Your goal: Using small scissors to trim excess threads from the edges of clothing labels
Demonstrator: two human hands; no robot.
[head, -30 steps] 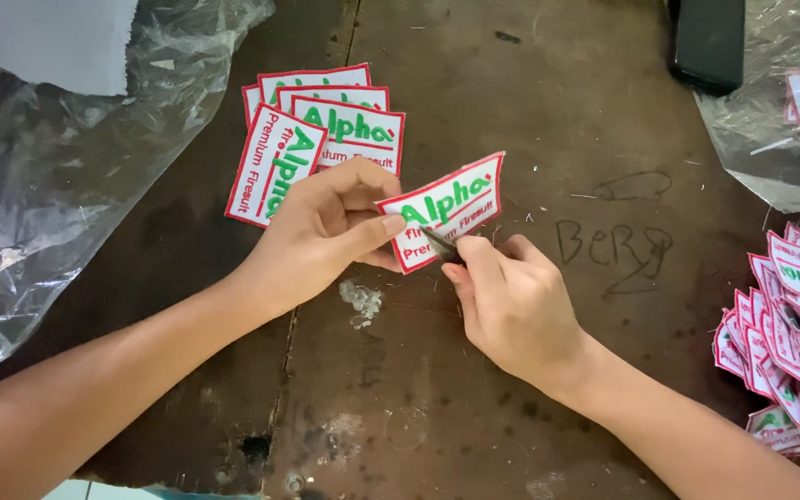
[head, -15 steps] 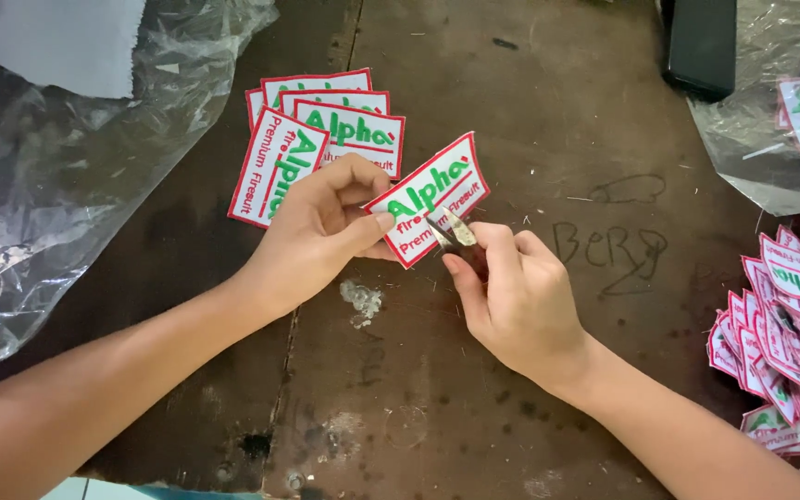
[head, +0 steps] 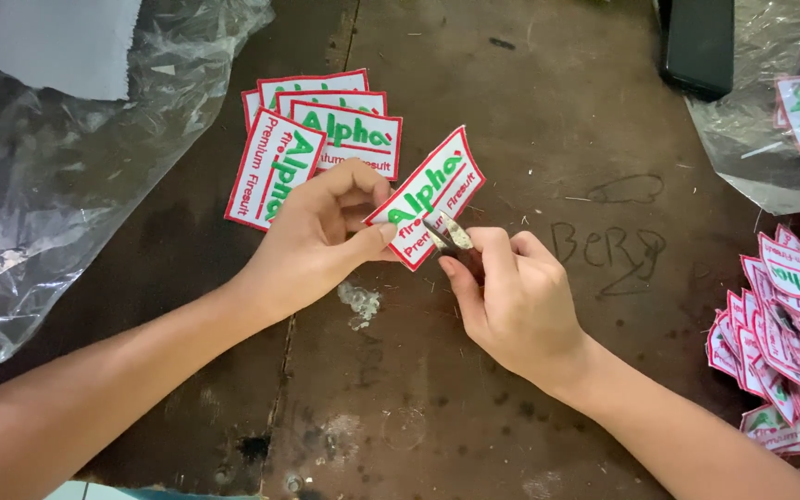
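Looking down from the head camera, I see my left hand pinching one white patch with a red border and green letters. My thumb and fingers grip its lower left edge. A second ago this patch lay flatter and lower; now it has tipped up, with its far corner pointing toward 1 o'clock. That puts its bottom edge right at the cutter.

My right hand is closed around a small metal thread snip. The snip tips touch the patch's lower edge, near the middle of the view. The hand has barely moved since the earlier pictures; only the patch has turned. I think that means I am working my way round the edge, trimming loose threads. I cannot tell if the blades are open or shut.

Other things sit around. At 11 o'clock from my hands lies a fanned stack of like patches, touching one another. At 3 o'clock, along the right side, a big pile of patches spills over. A clear plastic bag covers the left side at 9 o'clock. A dark flat object rests at 1 o'clock. A small tuft of thread scraps lies on the brown table just below my hands.

Nothing blocks the hands.
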